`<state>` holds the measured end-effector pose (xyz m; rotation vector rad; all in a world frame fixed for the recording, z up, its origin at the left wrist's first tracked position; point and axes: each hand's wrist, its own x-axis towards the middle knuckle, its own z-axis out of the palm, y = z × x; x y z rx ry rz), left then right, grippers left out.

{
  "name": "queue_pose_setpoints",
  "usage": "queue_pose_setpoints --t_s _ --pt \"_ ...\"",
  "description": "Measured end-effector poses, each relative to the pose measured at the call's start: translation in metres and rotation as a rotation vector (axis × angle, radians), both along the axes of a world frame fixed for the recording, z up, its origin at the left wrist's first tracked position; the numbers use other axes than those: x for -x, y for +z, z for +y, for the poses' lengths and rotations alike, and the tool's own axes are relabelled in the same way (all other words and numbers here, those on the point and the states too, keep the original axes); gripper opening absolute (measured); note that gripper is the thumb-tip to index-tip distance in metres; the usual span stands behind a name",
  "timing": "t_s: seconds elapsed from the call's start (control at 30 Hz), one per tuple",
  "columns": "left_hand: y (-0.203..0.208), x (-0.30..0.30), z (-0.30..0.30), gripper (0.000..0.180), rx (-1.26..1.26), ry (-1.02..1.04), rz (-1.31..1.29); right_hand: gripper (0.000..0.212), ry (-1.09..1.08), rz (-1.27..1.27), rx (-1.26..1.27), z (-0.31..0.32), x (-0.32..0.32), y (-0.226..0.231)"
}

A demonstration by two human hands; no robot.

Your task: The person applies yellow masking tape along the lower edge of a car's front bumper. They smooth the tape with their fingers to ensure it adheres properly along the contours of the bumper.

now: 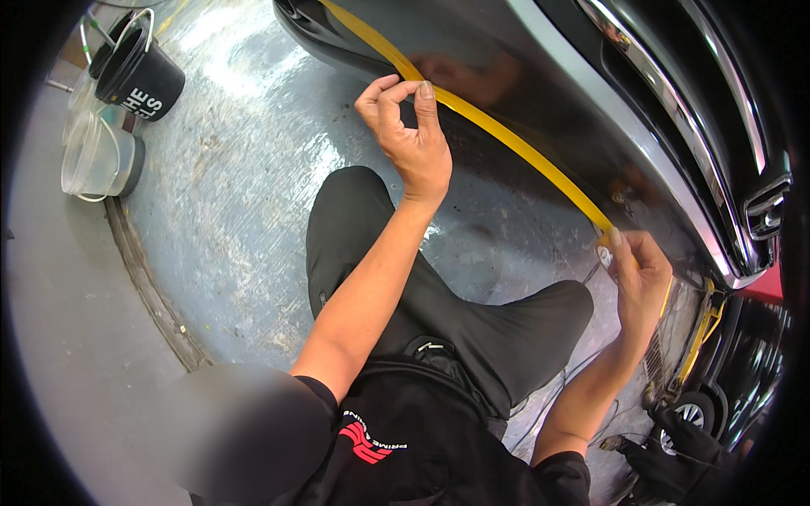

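Observation:
A strip of yellow masking tape (528, 155) runs in a long curve along the lower edge of a glossy dark car body panel (540, 93). My left hand (413, 139) is at the tape's upper stretch, fingers curled and thumb tip against its edge; the exact contact under the fingers is hidden. Lower right, my right hand (643, 274) pinches the tape where the strip meets the roll. Most of the roll is behind the hand, with a whitish part (602, 255) showing beside the thumb. Between my hands the strip looks taut.
My bent knees (540, 325) are below the panel on the worn grey floor (245, 194). A black bucket (142, 76) and a translucent bucket (94, 158) stand far left. Chrome trim (666, 93) crosses the car. At right are another dark car's wheel (688, 417) and a yellow metal piece (702, 333).

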<state>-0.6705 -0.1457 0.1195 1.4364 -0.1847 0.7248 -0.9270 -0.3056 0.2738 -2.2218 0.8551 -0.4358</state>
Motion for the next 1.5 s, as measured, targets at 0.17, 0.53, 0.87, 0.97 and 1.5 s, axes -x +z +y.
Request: queue_pose_setpoints --t_s 0.17,0.53,0.87,0.97,1.5 --pt "-0.003 0.000 -0.011 0.023 0.051 0.038 -0.004 0.030 -0.006 -0.012 0.028 -0.003 -0.005 0.004" --pt "-0.012 0.006 0.005 0.025 -0.444 0.058 -0.460 0.030 0.000 -0.062 0.004 -0.015 -0.012 -0.007" --pt "-0.027 -0.007 0.021 0.034 -0.542 -0.011 -0.593 0.032 -0.080 0.017 0.155 -0.018 -0.016 -0.027" --pt "-0.031 -0.009 0.019 0.037 -0.547 -0.003 -0.608 0.032 -0.126 0.055 0.268 -0.010 -0.018 -0.024" --pt "-0.008 0.042 -0.014 0.042 -0.901 -0.228 -0.990 0.029 -0.206 -0.019 0.512 0.003 -0.030 -0.031"
